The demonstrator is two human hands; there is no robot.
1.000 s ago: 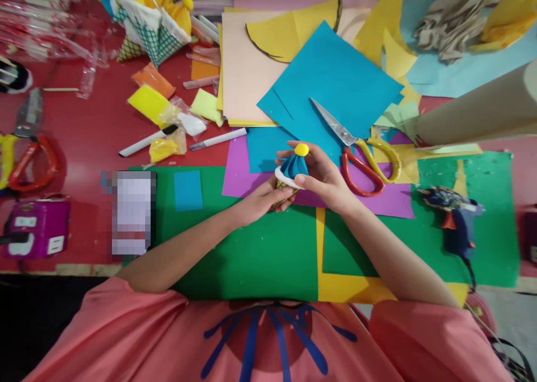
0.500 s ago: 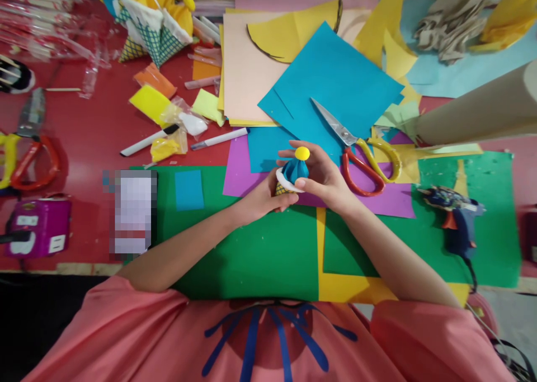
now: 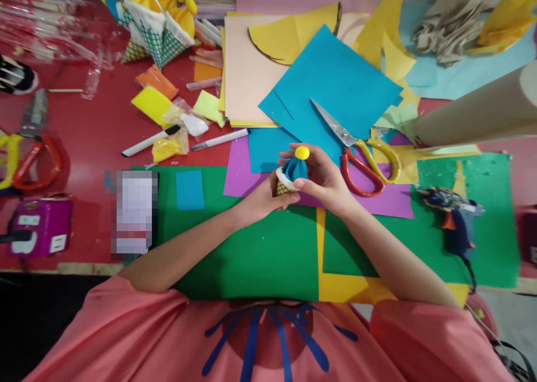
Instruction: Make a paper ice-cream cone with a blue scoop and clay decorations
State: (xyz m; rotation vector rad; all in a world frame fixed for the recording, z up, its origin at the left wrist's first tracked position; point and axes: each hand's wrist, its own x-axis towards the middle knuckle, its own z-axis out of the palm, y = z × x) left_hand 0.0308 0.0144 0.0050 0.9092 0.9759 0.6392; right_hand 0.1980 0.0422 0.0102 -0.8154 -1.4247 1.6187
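Both my hands hold a small paper ice-cream cone [image 3: 292, 172] over the green and purple sheets in the middle of the table. It has a blue top, a white rim, a checked yellow cone and a yellow ball on its tip. My left hand [image 3: 260, 200] is closed round the cone from below. My right hand [image 3: 323, 180] pinches the blue top, thumb in front and fingers behind.
Red-and-yellow scissors [image 3: 361, 150] lie just right of my hands on blue paper [image 3: 335, 85]. A blue glue gun [image 3: 455, 217] rests on the green sheet [image 3: 260, 253] at right. Markers [image 3: 149, 141], foam scraps, finished cones [image 3: 157, 18] and a cardboard roll [image 3: 478, 113] crowd the red table.
The cone has tilted slightly more upright in my hands and its checked lower part shows a little more. The hands stay in the same place.
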